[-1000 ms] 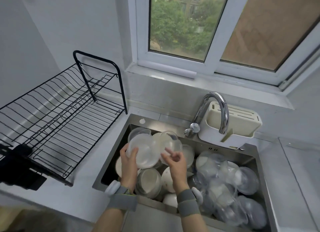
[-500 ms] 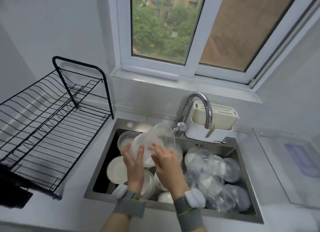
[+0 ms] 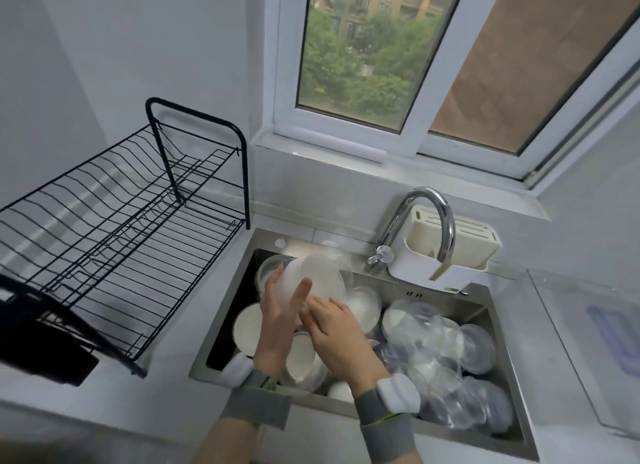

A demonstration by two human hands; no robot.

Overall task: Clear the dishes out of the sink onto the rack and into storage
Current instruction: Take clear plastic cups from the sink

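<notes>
I see a blurred translucent plastic bowl [image 3: 320, 276] held over the steel sink's [image 3: 498, 299] back left, left hand [image 3: 280, 311] cupping it, right hand [image 3: 337, 328] under it, grip unclear; white bowls [image 3: 247, 327] and clear lids [image 3: 446, 353] crowd below, chrome tap [image 3: 431, 218] right, black wire rack [image 3: 114, 235] left

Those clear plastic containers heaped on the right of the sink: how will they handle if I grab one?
The clear containers look thin-walled, so probably light and flexible. They lie jumbled and tilted, so pulling one may shift its neighbours. If wet, likely slippery.
</notes>
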